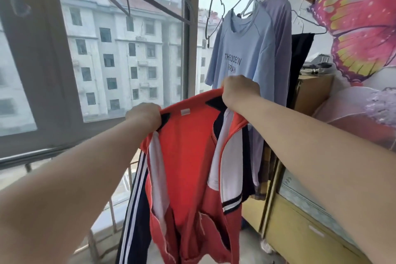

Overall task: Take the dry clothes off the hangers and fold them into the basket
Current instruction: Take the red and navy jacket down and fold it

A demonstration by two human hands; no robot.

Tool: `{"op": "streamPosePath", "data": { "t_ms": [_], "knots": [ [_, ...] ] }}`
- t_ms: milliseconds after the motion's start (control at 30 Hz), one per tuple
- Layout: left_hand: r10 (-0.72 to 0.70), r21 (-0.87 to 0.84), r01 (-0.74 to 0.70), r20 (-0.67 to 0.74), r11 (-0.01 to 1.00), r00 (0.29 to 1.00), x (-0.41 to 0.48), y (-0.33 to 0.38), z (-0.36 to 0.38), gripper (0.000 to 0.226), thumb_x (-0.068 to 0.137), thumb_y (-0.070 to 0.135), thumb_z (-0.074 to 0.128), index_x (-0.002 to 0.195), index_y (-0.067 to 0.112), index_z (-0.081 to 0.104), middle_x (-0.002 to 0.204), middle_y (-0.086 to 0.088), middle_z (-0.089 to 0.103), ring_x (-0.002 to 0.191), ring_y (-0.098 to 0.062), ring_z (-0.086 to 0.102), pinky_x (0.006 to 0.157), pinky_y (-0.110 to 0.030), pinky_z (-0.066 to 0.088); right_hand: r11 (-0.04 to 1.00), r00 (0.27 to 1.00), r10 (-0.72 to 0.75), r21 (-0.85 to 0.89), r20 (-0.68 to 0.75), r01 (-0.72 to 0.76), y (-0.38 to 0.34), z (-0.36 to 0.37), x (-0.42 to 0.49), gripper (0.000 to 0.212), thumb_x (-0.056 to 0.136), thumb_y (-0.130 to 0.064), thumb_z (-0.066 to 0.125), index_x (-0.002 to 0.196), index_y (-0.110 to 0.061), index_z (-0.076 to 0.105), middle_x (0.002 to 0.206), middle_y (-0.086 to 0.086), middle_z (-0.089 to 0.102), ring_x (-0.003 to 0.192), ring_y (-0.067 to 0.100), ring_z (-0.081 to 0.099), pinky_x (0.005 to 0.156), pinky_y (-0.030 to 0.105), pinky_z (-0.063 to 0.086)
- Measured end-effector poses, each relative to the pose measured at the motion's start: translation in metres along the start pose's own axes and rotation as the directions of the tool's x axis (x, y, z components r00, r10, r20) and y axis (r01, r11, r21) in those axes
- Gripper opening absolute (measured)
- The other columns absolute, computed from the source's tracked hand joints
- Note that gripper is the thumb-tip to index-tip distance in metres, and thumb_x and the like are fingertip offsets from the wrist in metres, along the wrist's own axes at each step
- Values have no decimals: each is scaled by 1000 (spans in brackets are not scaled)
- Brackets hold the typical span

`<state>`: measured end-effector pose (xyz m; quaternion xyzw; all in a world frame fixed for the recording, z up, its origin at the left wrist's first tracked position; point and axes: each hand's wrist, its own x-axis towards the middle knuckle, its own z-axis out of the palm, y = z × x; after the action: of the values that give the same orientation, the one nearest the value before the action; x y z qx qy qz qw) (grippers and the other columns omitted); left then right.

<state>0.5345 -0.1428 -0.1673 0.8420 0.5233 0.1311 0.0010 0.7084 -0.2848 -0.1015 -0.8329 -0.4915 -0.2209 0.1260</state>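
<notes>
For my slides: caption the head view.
Left hand and right hand hold an orange jacket by its collar; a blue T-shirt hangs behind.

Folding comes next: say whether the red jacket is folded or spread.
Spread: the red jacket hangs open from left hand and right hand.

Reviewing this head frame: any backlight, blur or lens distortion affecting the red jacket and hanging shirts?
Head view: backlit by the window, yet jacket, left hand and right hand are evenly lit; print on blue shirt is soft, second line barely legible; wide-angle lens tilts the window frame.
</notes>
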Motion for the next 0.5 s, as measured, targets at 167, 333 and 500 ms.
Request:
{"op": "streamPosePath", "data": {
  "t_ms": [167, 333, 500],
  "knots": [
    [7, -45, -7, 7, 999, 1000, -5, -8, -4, 24, 80, 6, 44, 88, 16, 65, 89, -6, 63, 81, -25, 59, 65, -31, 46, 971, 991, -75, -217, 112, 98, -7, 14, -12, 40, 84, -4, 45, 121, -16, 55, 125, 7, 56, 109, 29, 57, 77, 35, 40],
    [-26, -424, -35, -135, 905, 991, -9, 2, -25, 34, 81, 4, 43, 84, 27, 68, 86, -5, 66, 82, -27, 61, 78, -36, 54, 992, 976, -21, -119, 218, 48, -10, 28, -23, 35, 83, -8, 46, 115, -15, 57, 117, 9, 57, 105, 30, 59, 77, 34, 45],
    [-22, -273, 13, -33, 962, 999, -23, 8, -20, 32, 85, 2, 39, 93, 11, 69, 89, -11, 66, 85, -29, 64, 76, -38, 56, 659, 826, 330, 515, 457, -548, -18, 43, -16, 41, 84, 3, 28, 108, -4, 62, 65, 22, 61, 37, 28, 59, 42, 32, 52]
  ]
}}
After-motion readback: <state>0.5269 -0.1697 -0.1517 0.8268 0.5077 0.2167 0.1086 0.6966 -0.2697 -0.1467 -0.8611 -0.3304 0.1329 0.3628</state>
